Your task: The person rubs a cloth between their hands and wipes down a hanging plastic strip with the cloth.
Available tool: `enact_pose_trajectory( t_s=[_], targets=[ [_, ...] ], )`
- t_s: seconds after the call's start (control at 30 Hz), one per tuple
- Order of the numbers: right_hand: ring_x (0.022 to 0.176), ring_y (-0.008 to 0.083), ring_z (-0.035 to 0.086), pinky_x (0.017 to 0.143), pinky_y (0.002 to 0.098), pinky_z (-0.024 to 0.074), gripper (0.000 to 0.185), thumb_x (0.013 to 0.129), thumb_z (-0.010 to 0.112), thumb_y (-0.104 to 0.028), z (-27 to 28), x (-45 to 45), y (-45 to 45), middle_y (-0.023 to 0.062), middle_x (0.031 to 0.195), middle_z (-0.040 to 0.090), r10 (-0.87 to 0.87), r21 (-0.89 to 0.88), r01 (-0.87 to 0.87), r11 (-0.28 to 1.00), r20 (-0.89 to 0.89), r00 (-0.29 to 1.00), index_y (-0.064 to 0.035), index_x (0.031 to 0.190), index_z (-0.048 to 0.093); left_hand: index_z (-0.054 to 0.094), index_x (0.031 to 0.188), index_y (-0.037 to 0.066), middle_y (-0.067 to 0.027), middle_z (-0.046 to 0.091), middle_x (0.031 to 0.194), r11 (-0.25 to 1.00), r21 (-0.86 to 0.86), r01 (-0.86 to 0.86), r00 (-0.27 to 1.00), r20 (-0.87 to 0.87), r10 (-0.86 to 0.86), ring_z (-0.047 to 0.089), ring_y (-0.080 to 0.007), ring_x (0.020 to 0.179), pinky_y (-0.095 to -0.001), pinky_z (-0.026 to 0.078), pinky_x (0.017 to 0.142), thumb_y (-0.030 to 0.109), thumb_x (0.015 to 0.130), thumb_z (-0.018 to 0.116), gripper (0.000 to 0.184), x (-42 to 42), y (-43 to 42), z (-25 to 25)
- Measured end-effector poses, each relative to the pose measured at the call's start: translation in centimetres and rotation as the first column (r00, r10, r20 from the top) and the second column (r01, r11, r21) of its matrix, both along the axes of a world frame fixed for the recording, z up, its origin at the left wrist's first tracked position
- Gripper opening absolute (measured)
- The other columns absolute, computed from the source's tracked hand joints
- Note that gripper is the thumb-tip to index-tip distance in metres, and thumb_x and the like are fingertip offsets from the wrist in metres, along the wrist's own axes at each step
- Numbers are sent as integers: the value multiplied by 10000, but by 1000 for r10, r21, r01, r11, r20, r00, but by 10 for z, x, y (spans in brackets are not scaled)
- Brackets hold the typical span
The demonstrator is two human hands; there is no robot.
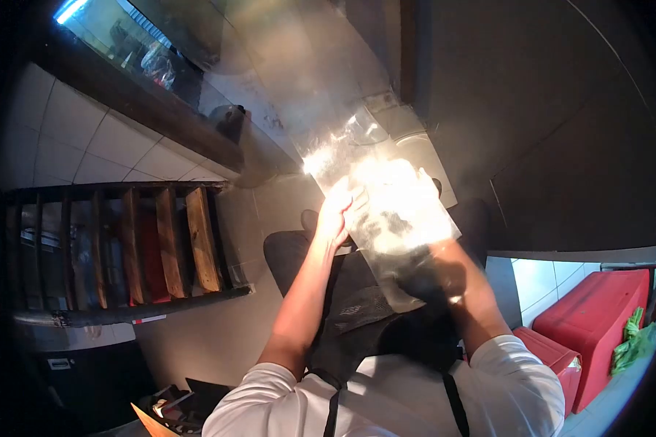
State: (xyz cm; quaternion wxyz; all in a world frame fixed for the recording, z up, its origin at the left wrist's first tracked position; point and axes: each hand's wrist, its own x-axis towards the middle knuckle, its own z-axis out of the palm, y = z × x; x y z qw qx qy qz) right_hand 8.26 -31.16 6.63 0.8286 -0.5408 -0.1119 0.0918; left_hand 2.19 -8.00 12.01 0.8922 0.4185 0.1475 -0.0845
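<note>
A clear plastic sheet or bag [397, 280] stretches over my lap and reflects bright glare. On its left edge, my left hand [340, 211] is closed, with fingers curled on the plastic. My right hand [430, 193] is on the right side of the sheet, partly under or behind it; glare washes out most of its fingers, so its grip cannot be made out. Whether anything lies inside the plastic is hidden by the glare.
At left stands a dark rack with wooden slats [169, 240]. Red boxes [590, 328] and a green plastic bag [635, 346] are at the lower right. A dark panel [561, 131] fills the upper right. A lit glass tank [135, 47] is at the upper left.
</note>
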Motion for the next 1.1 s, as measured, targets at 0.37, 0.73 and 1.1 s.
enact_pose_trajectory(
  t_s=[0.37,0.73,1.1],
  targets=[
    [888,258,636,757,388,536,406,1005,500,-462,-32,3,-90,84,999,640,-69,430,446,785,-655,753,-91,1118,621,407,1506,232,-115,529,1445,929,365,55,975,-221,29,518,-273,1265,-503,398,1066,160,1011,551,521,82,59,-47],
    [823,210,649,645,344,503,349,999,523,-448,-48,14,-79,67,972,662,-191,241,518,821,-739,646,-128,1113,604,467,1450,167,-97,590,1381,942,306,137,985,-139,-99,606,-202,1179,-350,479,967,168,1017,557,442,54,71,-111],
    [812,203,687,656,321,567,390,1042,486,-364,-32,12,-58,94,997,688,-60,231,270,935,-647,760,-21,1159,628,543,1215,143,-141,708,1069,972,27,233,972,-30,-232,730,-332,864,-557,564,909,270,980,623,278,19,75,-75]
  ],
)
